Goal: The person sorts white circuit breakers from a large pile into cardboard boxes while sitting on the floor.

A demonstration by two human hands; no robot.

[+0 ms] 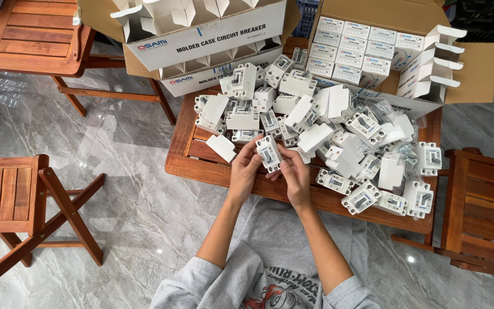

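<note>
Spreading across the table (pixel 201 166), a heap (pixel 327 131) of white breakers; behind it, two cartons (pixel 470 68). At the table's near edge, left hand (pixel 244 171) and right hand (pixel 294 174) both pinch one breaker (pixel 269 152), upright between their fingertips.

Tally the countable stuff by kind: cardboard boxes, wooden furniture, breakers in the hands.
Cardboard boxes: 2, one left, one right
Wooden tables: 2, work table, far left table
Folding chairs: 2, left, right
Breaker held by left hand and right hand: 1
Total: 7
</note>
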